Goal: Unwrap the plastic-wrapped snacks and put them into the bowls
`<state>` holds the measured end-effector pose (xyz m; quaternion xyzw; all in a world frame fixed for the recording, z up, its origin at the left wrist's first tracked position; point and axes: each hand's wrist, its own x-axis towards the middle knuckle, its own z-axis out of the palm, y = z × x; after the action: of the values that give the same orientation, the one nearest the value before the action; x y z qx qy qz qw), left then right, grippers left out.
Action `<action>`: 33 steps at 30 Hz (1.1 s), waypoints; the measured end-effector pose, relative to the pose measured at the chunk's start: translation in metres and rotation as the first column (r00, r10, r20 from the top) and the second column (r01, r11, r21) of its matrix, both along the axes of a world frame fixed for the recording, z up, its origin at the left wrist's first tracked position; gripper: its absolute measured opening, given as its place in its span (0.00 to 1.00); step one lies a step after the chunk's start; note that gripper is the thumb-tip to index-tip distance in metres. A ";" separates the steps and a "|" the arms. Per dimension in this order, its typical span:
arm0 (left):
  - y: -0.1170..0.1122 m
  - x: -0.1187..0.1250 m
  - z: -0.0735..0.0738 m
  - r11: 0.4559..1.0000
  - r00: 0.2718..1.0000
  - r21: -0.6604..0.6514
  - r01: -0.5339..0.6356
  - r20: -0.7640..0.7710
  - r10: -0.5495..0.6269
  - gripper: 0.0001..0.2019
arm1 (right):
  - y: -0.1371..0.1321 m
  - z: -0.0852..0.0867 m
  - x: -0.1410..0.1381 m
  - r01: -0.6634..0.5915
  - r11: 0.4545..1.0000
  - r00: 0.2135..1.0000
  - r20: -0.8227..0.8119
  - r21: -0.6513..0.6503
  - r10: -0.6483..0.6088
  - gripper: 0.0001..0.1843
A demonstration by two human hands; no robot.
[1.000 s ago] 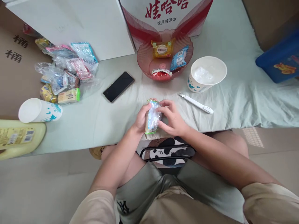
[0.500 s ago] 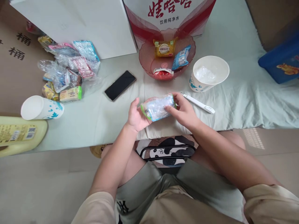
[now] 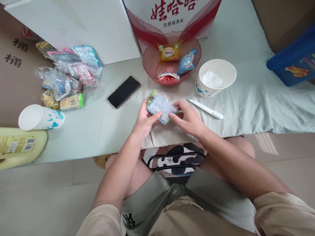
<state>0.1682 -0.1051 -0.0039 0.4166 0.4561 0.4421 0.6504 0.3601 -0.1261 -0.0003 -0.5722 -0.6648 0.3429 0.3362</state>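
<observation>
Between my two hands is a clear plastic snack packet (image 3: 161, 105) with green and blue edges, tilted above the cloth. My left hand (image 3: 145, 119) grips its left side, thumb lying on the front. My right hand (image 3: 188, 119) pinches its right edge between thumb and fingers. Just right of my right hand lies a white utility knife (image 3: 206, 108). Behind the hands stands a pink glass bowl (image 3: 150, 67) with a yellow packet (image 3: 169, 53), a blue packet (image 3: 187, 61) and a red one (image 3: 168, 77). A paper cup (image 3: 209, 90) holds crumpled clear plastic.
A black phone (image 3: 124, 91) lies left of the bowl. Farther left are a heap of wrapped snacks (image 3: 71, 75), a tipped paper cup (image 3: 41, 117) and a yellow jug (image 3: 22, 144). A white-and-red carton (image 3: 172, 19) and a white box (image 3: 73, 29) stand behind; a blue container (image 3: 292, 62) is at right.
The packet has turned in my hands, its left end now raised. My left hand has closed from an open palm beneath it to a thumb-on-top grip. The view has shifted slightly.
</observation>
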 end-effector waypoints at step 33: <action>0.004 -0.005 -0.038 0.809 0.865 0.585 0.044 -0.428 0.263 0.40 | -0.007 0.008 0.001 -0.063 0.989 0.996 0.055 -0.135 0.071 0.12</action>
<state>0.1630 -0.1013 -0.0419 0.6638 0.4737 0.4767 0.3283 0.3614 -0.1329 0.0076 -0.5808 -0.6690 0.3803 0.2656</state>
